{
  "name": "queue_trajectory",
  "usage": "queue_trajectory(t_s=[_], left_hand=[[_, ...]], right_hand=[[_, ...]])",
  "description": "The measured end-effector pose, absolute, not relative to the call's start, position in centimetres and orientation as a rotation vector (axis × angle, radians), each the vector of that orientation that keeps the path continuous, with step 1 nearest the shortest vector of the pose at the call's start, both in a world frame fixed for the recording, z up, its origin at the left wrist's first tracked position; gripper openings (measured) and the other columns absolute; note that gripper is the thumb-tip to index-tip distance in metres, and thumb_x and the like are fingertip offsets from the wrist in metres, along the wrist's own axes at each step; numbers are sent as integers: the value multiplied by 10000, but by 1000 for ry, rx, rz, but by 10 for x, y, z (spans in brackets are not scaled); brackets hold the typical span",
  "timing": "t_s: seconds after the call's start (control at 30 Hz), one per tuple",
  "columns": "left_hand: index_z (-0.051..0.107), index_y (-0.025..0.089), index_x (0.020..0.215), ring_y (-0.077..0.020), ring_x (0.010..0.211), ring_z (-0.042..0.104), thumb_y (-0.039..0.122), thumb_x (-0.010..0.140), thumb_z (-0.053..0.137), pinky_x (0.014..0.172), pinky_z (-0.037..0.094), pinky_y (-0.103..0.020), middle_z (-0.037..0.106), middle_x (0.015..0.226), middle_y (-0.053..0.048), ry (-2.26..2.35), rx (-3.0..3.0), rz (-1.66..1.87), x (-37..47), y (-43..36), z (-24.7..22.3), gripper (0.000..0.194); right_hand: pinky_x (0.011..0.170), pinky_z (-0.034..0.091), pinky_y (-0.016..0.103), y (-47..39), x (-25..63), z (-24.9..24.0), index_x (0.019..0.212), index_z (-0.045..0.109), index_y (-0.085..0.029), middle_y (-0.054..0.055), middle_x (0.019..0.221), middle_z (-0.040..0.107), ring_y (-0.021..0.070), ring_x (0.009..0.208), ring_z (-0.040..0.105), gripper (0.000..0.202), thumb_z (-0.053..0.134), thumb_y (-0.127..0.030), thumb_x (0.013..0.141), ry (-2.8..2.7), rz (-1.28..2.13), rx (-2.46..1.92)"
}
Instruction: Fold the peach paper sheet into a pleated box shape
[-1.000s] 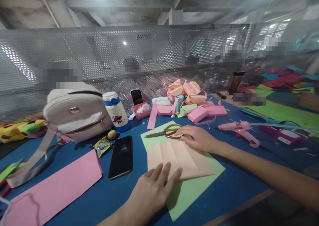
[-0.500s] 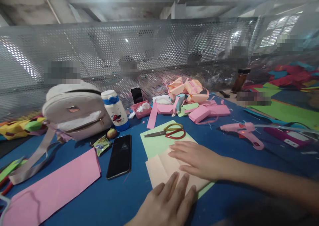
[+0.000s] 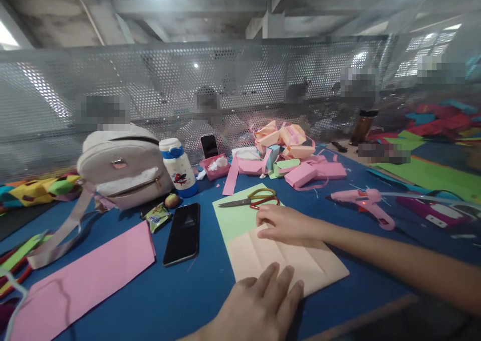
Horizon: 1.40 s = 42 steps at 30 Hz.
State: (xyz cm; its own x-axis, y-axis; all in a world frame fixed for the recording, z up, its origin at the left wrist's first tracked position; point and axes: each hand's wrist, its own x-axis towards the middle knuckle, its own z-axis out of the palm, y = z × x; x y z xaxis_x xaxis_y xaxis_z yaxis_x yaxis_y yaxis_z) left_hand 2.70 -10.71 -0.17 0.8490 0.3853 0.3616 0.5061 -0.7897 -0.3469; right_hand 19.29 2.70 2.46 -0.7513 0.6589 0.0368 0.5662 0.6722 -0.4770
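A creased peach paper sheet [image 3: 289,263] lies on a light green sheet [image 3: 235,223] on the blue table. My left hand [image 3: 263,301] rests on the peach sheet's near edge, fingers spread and nothing held. Over the far edge of the peach sheet is my right hand [image 3: 287,223], its fingers bent and the thumb apart from them. Its fingertips reach the red handle loop of the scissors [image 3: 240,202], whose blades lie on the green sheet pointing left. Whether the fingers touch the handle is hard to see.
Left are a phone [image 3: 182,235], folded pink paper [image 3: 90,281], a snack packet [image 3: 157,217], a water bottle [image 3: 179,173] and a white backpack [image 3: 124,165]. A pink glue gun [image 3: 363,201] lies right. Folded paper pieces [image 3: 287,140] pile up before a perforated metal screen [image 3: 158,80].
My right hand has lifted from lying flat on the peach paper and moved toward the scissors, its fingers now bent. The peach sheet has shifted slightly right, and more of its creases show.
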Motion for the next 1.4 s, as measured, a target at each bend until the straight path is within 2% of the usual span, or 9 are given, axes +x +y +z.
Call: queue_trajectory(t_s=[0.13, 0.3, 0.4, 0.57, 0.73, 1.0, 1.13, 1.27, 1.4], left_hand=[[572, 116, 1316, -253, 1109, 668, 240, 1039, 306, 588, 593, -258, 646, 1304, -95, -679, -2579, -400, 31, -107, 1, 404], [507, 157, 1388, -271, 1236, 580, 302, 1031, 381, 919, 557, -383, 563, 1407, -93, -708, -2583, -466, 32, -104, 7, 405], [524, 153, 1374, -263, 1277, 539, 328, 1031, 382, 1011, 494, -413, 554, 1418, -79, -648, -2623, -533, 26, -102, 5, 410], [540, 194, 1369, -275, 1233, 571, 481, 1038, 311, 974, 509, -419, 594, 1371, -73, -569, -2626, -504, 9, -98, -15, 495], [523, 238, 1386, -256, 1244, 565, 341, 1037, 408, 1005, 488, -407, 592, 1374, -67, -603, -2611, -467, -1, -95, -32, 382], [518, 286, 1386, -200, 1315, 500, 309, 1045, 407, 1064, 455, -375, 543, 1431, -1, -677, -2636, -523, 0, -93, -47, 359], [562, 225, 1339, -152, 1310, 491, 292, 1042, 421, 1088, 428, -325, 575, 1397, 3, -717, -2630, -553, 1, -91, -52, 336], [455, 282, 1436, -189, 1328, 482, 251, 1043, 402, 1035, 477, -354, 590, 1378, -20, -657, -2631, -516, -2, -90, -43, 398], [527, 242, 1381, -178, 1320, 482, 199, 1042, 353, 1006, 499, -312, 582, 1386, -3, -678, -2637, -443, -8, -89, -39, 383]], right_hand=[[623, 353, 239, 29, 191, 31, 850, 593, -184, -7, 858, 615, 158, 785, 560, 86, 654, -244, 837, -2632, 806, -947], [607, 341, 227, 41, 189, 47, 791, 595, -179, -34, 762, 611, 128, 718, 551, 89, 669, -187, 840, -2715, 803, -703], [625, 354, 228, 53, 187, 58, 776, 620, -174, -25, 760, 626, 132, 732, 568, 83, 658, -159, 849, -2808, 777, -583], [746, 396, 263, 62, 182, 47, 845, 671, -174, 12, 862, 649, 170, 859, 584, 27, 656, -153, 855, -2876, 636, -512], [792, 395, 290, 50, 176, 24, 879, 668, -169, 35, 915, 621, 184, 909, 554, 42, 639, -195, 892, -2808, 559, -531], [768, 365, 292, 33, 160, 10, 803, 573, -170, 13, 888, 549, 171, 841, 492, 244, 704, -366, 868, -2715, 566, -570], [764, 354, 285, 33, 160, 8, 772, 572, -170, -12, 810, 593, 152, 793, 516, 192, 679, -278, 889, -2728, 733, -605], [733, 353, 264, 36, 160, 6, 757, 597, -173, -29, 762, 636, 141, 778, 536, 160, 674, -228, 886, -2772, 874, -594], [715, 340, 262, 39, 159, 5, 756, 582, -172, -32, 755, 632, 138, 762, 513, 168, 666, -234, 889, -2824, 830, -595]])
